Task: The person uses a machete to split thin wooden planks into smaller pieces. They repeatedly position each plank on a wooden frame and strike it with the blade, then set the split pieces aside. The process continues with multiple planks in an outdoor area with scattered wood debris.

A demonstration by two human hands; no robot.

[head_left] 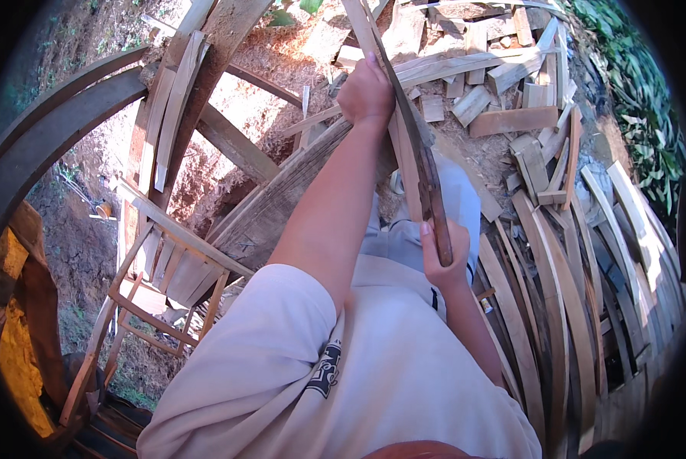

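My left hand (367, 92) is closed around a long pale wooden plank (406, 172), which slants from the top middle of the view down toward my lap. Along the plank's right side runs a long, narrow dark piece (413, 126) with a brown, handle-like lower end (436, 203); whether it is a bladed tool or a strip of wood I cannot tell. My right hand (445, 252) grips that brown lower end, its thumb pointing up along it. A wide weathered board (282, 195) lies under my left forearm.
Several offcuts (511, 121) are heaped beyond my hands at the upper right. Long wooden slats (549, 306) are stacked on my right. Upright beams (198, 99) stand at the upper left, above a small wooden frame (171, 283). Green plants (641, 115) grow at the far right.
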